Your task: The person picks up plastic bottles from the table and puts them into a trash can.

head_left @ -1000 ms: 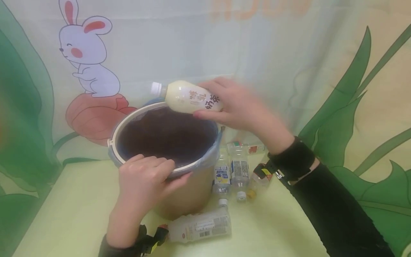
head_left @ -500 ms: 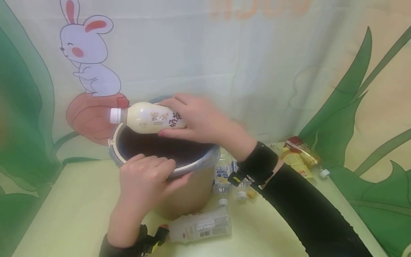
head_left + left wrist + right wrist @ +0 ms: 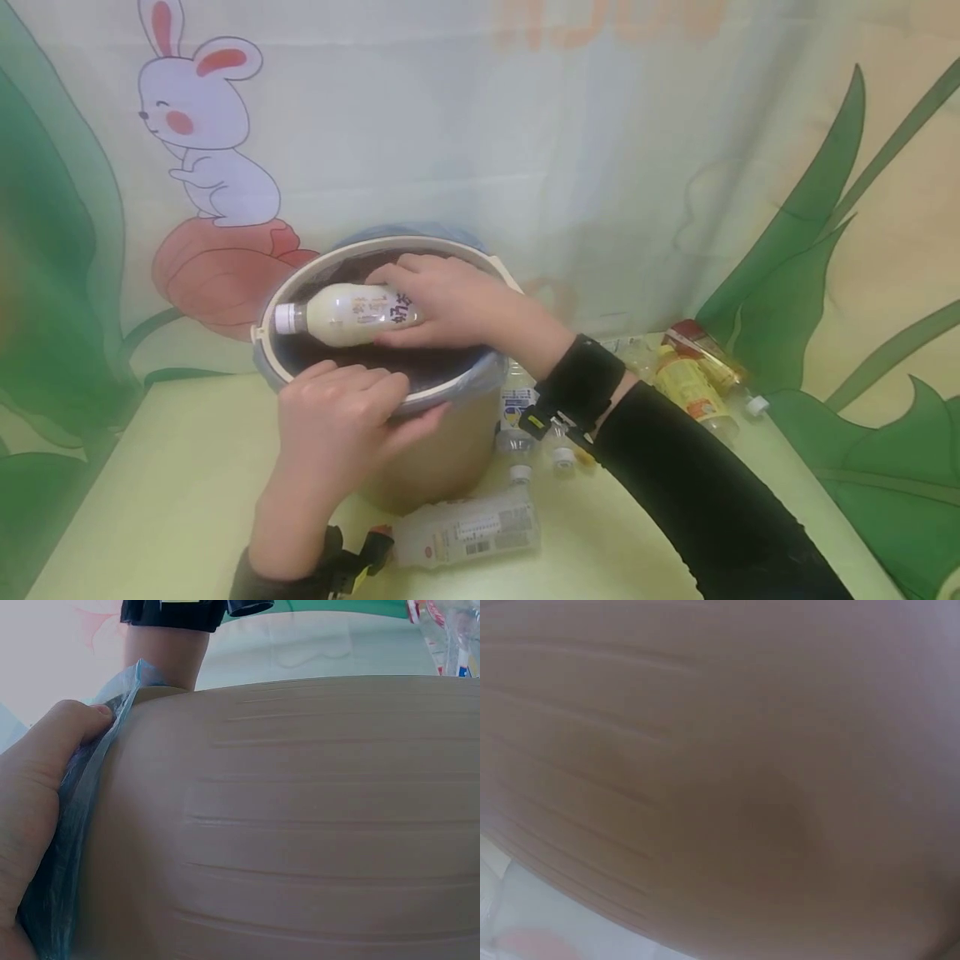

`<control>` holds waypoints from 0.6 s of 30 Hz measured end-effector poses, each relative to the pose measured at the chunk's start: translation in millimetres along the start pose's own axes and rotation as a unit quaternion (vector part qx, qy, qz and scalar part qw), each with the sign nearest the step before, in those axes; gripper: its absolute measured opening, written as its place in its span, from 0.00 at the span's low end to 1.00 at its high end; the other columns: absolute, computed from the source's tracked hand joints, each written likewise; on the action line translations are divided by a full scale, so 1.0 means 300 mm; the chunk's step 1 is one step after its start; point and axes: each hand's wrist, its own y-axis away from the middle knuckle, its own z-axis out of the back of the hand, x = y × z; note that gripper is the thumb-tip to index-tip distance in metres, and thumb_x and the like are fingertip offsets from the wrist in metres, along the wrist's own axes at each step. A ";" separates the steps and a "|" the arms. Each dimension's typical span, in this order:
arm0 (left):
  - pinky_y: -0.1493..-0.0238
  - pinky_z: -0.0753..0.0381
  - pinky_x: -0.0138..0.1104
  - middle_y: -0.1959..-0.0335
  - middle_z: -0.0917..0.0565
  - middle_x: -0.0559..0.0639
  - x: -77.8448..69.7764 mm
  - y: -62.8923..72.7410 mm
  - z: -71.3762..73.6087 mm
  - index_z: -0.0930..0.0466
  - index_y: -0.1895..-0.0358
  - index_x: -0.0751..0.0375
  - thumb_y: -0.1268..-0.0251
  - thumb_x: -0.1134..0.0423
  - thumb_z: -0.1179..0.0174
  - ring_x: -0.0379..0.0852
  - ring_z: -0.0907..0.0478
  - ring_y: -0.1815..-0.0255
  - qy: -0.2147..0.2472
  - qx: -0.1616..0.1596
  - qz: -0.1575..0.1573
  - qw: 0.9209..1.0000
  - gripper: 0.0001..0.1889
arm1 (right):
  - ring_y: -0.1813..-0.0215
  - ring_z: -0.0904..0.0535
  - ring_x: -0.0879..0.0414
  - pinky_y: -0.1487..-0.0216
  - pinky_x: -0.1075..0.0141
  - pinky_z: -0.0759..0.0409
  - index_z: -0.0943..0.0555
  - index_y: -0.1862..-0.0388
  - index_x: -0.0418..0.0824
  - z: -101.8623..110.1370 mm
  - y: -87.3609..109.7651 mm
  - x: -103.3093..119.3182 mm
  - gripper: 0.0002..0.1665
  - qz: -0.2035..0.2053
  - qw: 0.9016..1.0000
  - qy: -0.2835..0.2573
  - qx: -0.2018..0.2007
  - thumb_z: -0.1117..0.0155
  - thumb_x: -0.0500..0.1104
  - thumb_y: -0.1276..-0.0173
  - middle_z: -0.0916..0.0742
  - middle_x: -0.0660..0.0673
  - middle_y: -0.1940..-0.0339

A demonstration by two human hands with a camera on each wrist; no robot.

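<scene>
A tan ribbed bin (image 3: 442, 458) stands on the table, a bluish plastic liner (image 3: 71, 847) folded over its rim. My left hand (image 3: 341, 417) grips the near rim, fingers over the top and thumb outside against the liner. A cream-coloured milk tea bottle (image 3: 345, 315) with a white cap lies sideways in the bin's mouth, cap to the left. My right hand (image 3: 453, 304) holds it round its base end, which the hand hides. In the right wrist view the bin's outer wall (image 3: 705, 787) fills most of the picture.
A whitish bottle (image 3: 472, 529) lies in front of the bin. Clear bottles (image 3: 517, 408) lie along its right side, partly behind my right wrist. Further right are a yellow bottle (image 3: 693, 392) and a dark red-labelled one (image 3: 701, 346). A printed curtain (image 3: 600, 167) hangs behind the table.
My right hand has carried the milk tea bottle left and then down, from above the far rim into the bin's mouth. My left hand has stayed on the rim.
</scene>
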 end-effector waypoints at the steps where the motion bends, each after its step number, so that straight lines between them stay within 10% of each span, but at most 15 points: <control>1: 0.80 0.35 0.42 0.89 0.36 0.43 0.000 0.001 -0.001 0.39 0.82 0.53 0.19 0.38 0.46 0.46 0.36 0.89 -0.001 -0.001 -0.001 1.000 0.32 | 0.46 0.20 0.55 0.39 0.61 0.23 0.23 0.25 0.50 -0.003 -0.001 -0.001 0.37 0.001 1.000 0.008 0.015 0.29 0.64 0.26 0.16 0.50 0.44; 18: 0.81 0.35 0.42 0.89 0.31 0.46 0.009 0.010 -0.002 0.34 0.83 0.53 0.19 0.36 0.46 0.47 0.31 0.88 0.003 -0.003 0.007 1.000 0.33 | 0.40 0.19 0.55 0.32 0.61 0.23 0.18 0.27 0.53 -0.029 -0.008 0.017 0.34 0.004 0.987 0.050 0.155 0.27 0.63 0.26 0.13 0.51 0.38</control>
